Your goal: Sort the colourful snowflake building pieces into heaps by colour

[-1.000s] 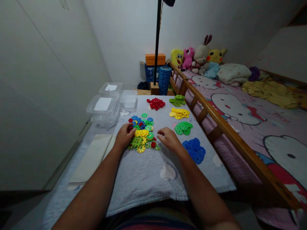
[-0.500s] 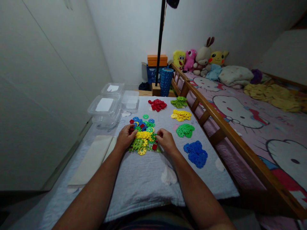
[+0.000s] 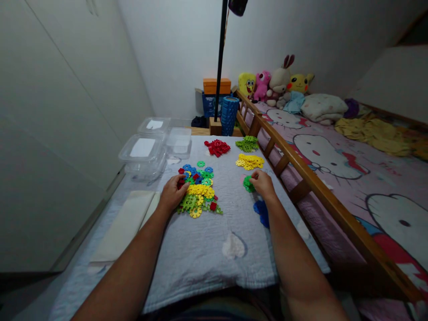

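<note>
A pile of mixed plastic snowflake discs and pieces in red, blue, green and yellow (image 3: 200, 191) lies mid-table. My left hand (image 3: 172, 192) rests at its left edge, thumb apart from the fingers, which partly cover some red pieces. To the right, my right hand (image 3: 263, 183) is over the green disc pile (image 3: 248, 184), fingertips pinched on what looks like a green disc. My right hand hides much of that pile. Below it, my wrist and forearm partly cover the blue discs (image 3: 261, 211). Yellow discs (image 3: 249, 162), lime-green pieces (image 3: 247, 143) and red pieces (image 3: 217, 147) form separate piles farther back.
Clear plastic boxes (image 3: 140, 149) with lids and white paper stand at the back left. A folded cream cloth (image 3: 122, 227) lies at the left. The bed's wooden rail (image 3: 294, 174) runs along the right side. Behind the table are a lamp pole (image 3: 219, 67) and a blue roller (image 3: 230, 116).
My right hand has moved from the mixed pile rightward to the green disc pile. My left hand has stayed by the mixed pile. The view has shifted slightly.
</note>
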The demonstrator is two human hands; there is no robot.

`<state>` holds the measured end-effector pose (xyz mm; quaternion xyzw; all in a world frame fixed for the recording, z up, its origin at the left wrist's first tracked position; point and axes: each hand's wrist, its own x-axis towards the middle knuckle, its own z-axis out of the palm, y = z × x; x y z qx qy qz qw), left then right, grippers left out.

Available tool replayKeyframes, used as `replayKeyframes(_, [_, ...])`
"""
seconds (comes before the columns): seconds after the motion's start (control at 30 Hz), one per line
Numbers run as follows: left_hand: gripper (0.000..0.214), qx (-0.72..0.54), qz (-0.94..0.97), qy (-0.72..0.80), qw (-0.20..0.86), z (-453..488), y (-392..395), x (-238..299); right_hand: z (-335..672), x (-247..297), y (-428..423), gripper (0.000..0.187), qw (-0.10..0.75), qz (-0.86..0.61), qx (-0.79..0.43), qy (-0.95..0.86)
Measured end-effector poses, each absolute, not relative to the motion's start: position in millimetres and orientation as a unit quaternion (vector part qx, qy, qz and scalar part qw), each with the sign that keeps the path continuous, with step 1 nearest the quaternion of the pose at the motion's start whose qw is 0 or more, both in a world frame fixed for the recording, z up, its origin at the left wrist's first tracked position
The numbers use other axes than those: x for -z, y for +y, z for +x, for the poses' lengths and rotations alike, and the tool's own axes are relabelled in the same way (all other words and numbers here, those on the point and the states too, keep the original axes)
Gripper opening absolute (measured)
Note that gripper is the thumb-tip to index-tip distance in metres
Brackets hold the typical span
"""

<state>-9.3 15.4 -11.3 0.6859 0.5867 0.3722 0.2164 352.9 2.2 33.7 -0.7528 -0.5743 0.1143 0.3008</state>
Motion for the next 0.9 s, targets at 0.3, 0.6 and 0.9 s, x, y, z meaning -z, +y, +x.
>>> replayKeyframes(0.3, [0.046, -0.367, 0.686, 0.590, 0.215, -10, 16, 12, 338, -32, -8, 0.015, 0.225, -0.741, -0.029, -0.632])
replayKeyframes(0.6, [0.046, -0.372, 0.686, 0.585, 0.220, -11, 17, 13, 311, -16, -22, 0.023, 0.108, -0.703, -0.022, -0.703])
replayKeyframes(0.9, [0.045, -0.374, 0.681, 0.585, 0.232, -10, 17, 12, 290, -18, -20, 0.024, 0.179, -0.694, -0.031, -0.696])
